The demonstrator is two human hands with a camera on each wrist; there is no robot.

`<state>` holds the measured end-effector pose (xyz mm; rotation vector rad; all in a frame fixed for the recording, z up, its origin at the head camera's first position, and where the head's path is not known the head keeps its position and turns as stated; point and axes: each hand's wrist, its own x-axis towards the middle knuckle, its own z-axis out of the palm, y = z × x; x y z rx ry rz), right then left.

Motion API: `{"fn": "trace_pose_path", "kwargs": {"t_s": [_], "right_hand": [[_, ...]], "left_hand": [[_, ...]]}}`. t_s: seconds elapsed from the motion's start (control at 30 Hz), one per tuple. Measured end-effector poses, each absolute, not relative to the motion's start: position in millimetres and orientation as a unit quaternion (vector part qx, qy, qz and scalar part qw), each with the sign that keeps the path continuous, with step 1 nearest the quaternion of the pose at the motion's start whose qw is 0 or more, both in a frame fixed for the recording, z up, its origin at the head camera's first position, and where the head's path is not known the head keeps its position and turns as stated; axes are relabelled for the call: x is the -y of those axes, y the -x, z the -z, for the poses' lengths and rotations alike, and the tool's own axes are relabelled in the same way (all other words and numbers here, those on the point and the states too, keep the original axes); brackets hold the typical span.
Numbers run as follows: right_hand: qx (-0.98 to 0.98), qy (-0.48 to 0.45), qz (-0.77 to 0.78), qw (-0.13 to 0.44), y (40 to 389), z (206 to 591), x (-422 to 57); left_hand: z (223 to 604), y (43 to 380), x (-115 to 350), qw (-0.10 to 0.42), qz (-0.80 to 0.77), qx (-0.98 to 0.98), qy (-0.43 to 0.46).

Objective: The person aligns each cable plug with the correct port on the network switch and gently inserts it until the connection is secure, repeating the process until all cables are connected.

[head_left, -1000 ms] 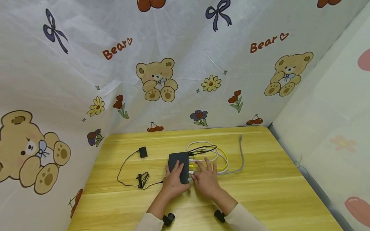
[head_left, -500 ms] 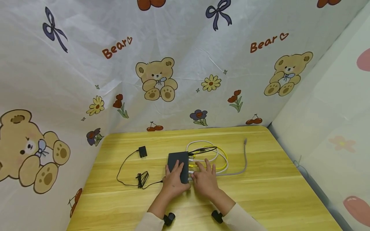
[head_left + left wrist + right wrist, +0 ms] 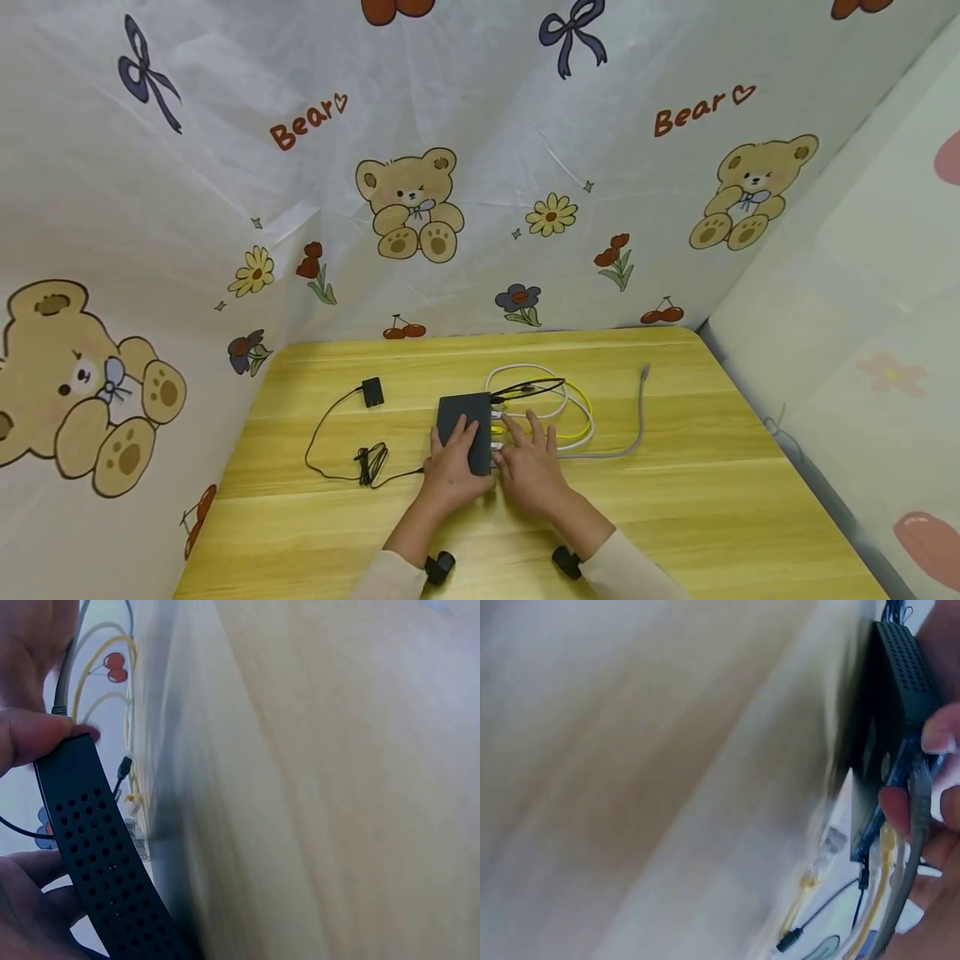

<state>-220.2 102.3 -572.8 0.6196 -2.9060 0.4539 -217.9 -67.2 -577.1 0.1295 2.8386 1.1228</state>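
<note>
A flat black router [image 3: 461, 406] with a perforated edge lies on the wooden table. My left hand [image 3: 452, 479] grips it, fingers spread over the top and thumb at the near corner. Beside its port side, my right hand [image 3: 534, 477] pinches the plug end of a grey network cable [image 3: 911, 881] right at a port. In the right wrist view, the left thumb [image 3: 939, 739] presses at the router's corner just above that plug. The grey cable's other end [image 3: 645, 372] lies free toward the back right. White and yellow cables [image 3: 583, 392] run from neighbouring ports.
A black power adapter [image 3: 372, 392] lies to the left, its bundled cord [image 3: 369, 467] leading to the router's left side. Black cables [image 3: 543, 385] loop behind the right hand. Bear-printed cloth [image 3: 480, 292] hangs along the table's back edge.
The grey cable's free end has swung to the right and slightly nearer. Both hands keep nearly the same place at the router, with only small shifts of the right fingers.
</note>
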Motion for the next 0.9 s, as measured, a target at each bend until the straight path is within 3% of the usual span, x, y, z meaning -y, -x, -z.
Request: {"fn": "trace_pose_path", "kwargs": {"t_s": [0.17, 0.47, 0.9], "right_hand": [[0.941, -0.265, -0.199, 0.072, 219, 565, -116], [0.924, -0.300, -0.175, 0.158, 224, 574, -133], [0.908, -0.331, -0.188, 0.177, 229, 582, -135]], "left_hand": [[576, 218, 68, 0.049, -0.375, -0.924, -0.044], [578, 218, 70, 0.045, -0.375, -0.925, -0.047], [578, 214, 66, 0.037, -0.348, -0.935, -0.055]]}}
